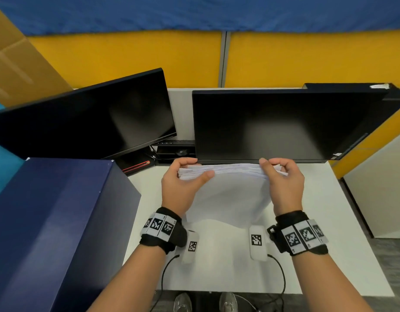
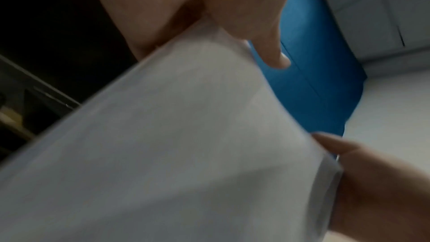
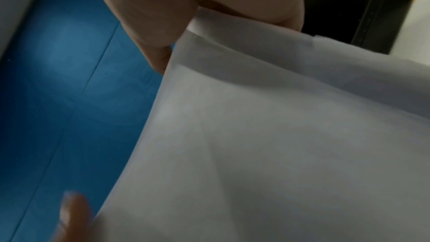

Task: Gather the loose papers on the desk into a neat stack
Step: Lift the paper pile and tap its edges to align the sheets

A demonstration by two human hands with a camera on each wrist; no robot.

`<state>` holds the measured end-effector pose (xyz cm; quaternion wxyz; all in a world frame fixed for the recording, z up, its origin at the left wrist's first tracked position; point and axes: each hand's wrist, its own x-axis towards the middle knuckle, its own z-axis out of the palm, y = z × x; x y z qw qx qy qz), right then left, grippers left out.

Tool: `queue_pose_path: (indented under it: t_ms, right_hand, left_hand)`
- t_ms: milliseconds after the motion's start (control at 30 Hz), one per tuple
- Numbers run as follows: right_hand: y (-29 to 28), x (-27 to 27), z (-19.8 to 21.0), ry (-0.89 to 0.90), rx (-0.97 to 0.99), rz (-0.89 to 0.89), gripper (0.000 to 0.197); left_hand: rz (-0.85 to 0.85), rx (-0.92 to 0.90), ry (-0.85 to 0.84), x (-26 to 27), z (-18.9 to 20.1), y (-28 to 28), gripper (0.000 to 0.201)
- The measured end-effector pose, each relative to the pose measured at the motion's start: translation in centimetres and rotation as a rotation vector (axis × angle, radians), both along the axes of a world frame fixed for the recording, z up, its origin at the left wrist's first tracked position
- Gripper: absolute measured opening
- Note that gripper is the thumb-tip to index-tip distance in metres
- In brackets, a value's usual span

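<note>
While the left hand (image 1: 183,183) and right hand (image 1: 282,179) pinch the paper stack (image 1: 226,188) upright on the desk (image 1: 307,221), a loosened pinch could let sheets fan out.

White desk (image 1: 307,221): bare right and front; navy box (image 1: 59,221) blocks left, two monitors (image 1: 273,124) close behind.

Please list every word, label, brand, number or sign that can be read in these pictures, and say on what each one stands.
No text can be read.
Papers, held by the left hand and right hand: faint print along the top edges, too blurred to read.
Wrist bands: black-and-white square code marks, no letters.
White label on the black computer case: too small to read.
Right monitor: a small sticker at its lower corner, unreadable.
</note>
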<state>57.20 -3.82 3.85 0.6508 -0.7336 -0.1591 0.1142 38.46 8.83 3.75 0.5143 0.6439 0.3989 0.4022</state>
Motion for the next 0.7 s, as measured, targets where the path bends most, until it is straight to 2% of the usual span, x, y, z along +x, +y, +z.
queue_pose_path:
  t_ms: [33, 133, 167, 200, 267, 333, 367, 433, 500, 533, 600, 633, 700]
  right_hand:
    - [-0.3, 0.2, -0.1, -0.006, -0.003, 0.036, 0.034]
    - [-2.3, 1.2, -1.6, 0.015, 0.013, 0.325, 0.061]
    - [-2.9, 1.3, -2.6, 0.036, -0.019, 0.404, 0.065]
    - [-3.4, 1.5, -3.7, 0.039, -0.081, 0.442, 0.060]
    - [-4.2, 1.3, -5.8, 0.062, -0.171, 0.416, 0.037]
    - [-5.0, 1.1, -7.5, 0.138, -0.149, 0.373, 0.018]
    - [-5.4, 1.2, -8.0, 0.167, -0.136, 0.355, 0.019]
    - [-5.9, 1.5, -8.6, 0.215, -0.145, 0.340, 0.040]
    - [-6.3, 2.1, -9.4, 0.368, -0.006, 0.313, 0.055]
    - [-6.3, 2.1, -9.5, 0.501, 0.166, 0.319, 0.051]
    - [-6.1, 1.8, -8.9, 0.704, 0.451, 0.330, 0.026]
    - [-5.9, 1.6, -8.5, 0.744, 0.506, 0.335, 0.029]
    - [-4.9, 0.9, -8.1, 0.705, 0.476, 0.377, 0.036]
  left_hand:
    - [-0.043, 0.008, 0.065, -0.2, -0.2, 0.2, 0.039]
    - [-0.086, -0.007, 0.167, -0.3, -0.4, 0.8, 0.022]
    - [-0.076, -0.015, 0.159, -0.2, -0.2, 1.0, 0.021]
    - [-0.076, -0.021, 0.141, -0.1, -0.1, 1.3, 0.021]
    - [-0.082, -0.028, 0.086, -0.2, 0.8, 2.1, 0.023]
    - [-0.039, -0.058, -0.014, -0.5, 1.9, 3.1, 0.020]
    - [-0.006, -0.081, -0.073, -0.8, 2.4, 3.7, 0.017]
    - [0.065, -0.177, -0.201, -1.5, 3.0, 4.7, 0.020]
    - [0.103, -0.335, -0.351, -2.1, 2.5, 5.8, 0.028]
    - [0.110, -0.412, -0.403, -2.4, 1.9, 6.2, 0.036]
    - [0.126, -0.533, -0.469, -3.0, 0.6, 6.4, 0.051]
    - [0.136, -0.591, -0.492, -3.2, 0.0, 6.1, 0.053]
    - [0.098, -0.684, -0.522, -3.1, -1.2, 5.0, 0.056]
